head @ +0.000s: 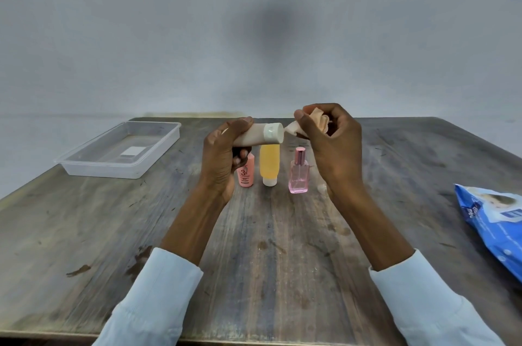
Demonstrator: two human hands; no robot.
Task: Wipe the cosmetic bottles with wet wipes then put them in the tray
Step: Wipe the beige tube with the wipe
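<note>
Over the middle of the worn wooden table (84, 232) the left hand (223, 156) grips a beige tube (254, 135), fingers and thumb curled round its body, so that it lies roughly level in the air with its white cap (273, 132) pointing right. Just right of that cap the right hand (330, 142) holds a crumpled wet wipe (299, 126), bunched between the thumb and the curled fingers; the wipe's lower corner reaches towards the cap, but whether it touches cannot be told. Beneath and beyond the hands three more bottles stand in a row on the table: a pink bottle (247, 173) on the left, partly hidden by the left hand, a yellow tube (269, 164) in the middle standing on its white cap, and a clear pink spray bottle (298, 173) with a shiny pink top on the right. Well apart from them, at the far left of the table, sits the clear plastic tray (158, 147) with a white label showing at its bottom. At the right edge of the table lies a blue pack of wipes (491, 224), partly cut off by the view. Pale blue sleeves (149, 294) cover both forearms near the camera
</note>
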